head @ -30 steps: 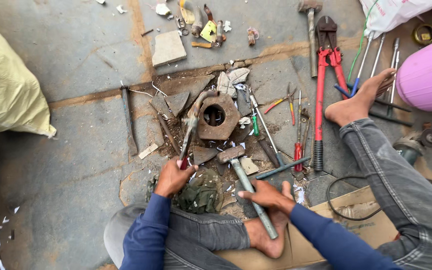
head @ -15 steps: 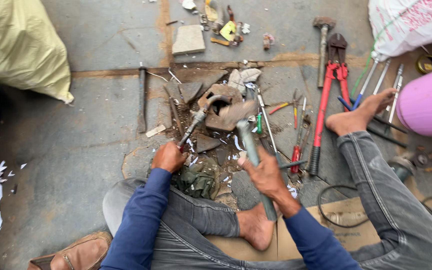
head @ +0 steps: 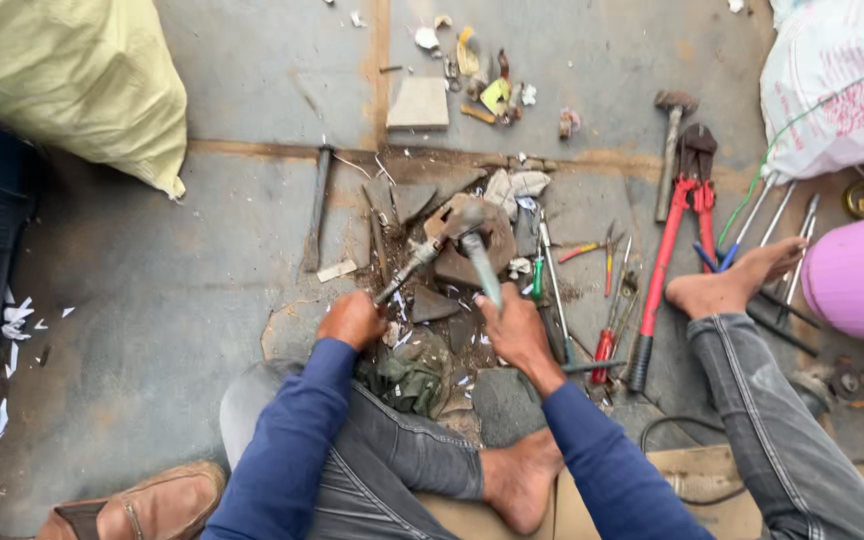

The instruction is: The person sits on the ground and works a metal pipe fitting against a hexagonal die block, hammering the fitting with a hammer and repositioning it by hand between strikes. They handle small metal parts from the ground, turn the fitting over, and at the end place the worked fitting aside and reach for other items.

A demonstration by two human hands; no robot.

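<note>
Hammer (head: pixel 479 262): my right hand (head: pixel 514 330) is wrapped tight round its handle, head far of my knuckles, over the metal block (head: pixel 472 245).
Chisel (head: pixel 407 272): my left hand (head: pixel 351 320) is clenched on its near end, tip slanting right toward the block.
Bolt cutters (head: pixel 674 240): red, lying well right.

Hammer (head: pixel 479 262): grey handle, dark metal head, held at a slant; the head is at the far end, at or touching the top of the chisel. Chisel (head: pixel 407 272): thin, dull metal rod, tilted, running from near left up to far right. Its tip meets the block. Metal block (head: pixel 472 240): rusty brown, chunky, lying on the concrete floor amid scrap, centre of the scene.
</note>
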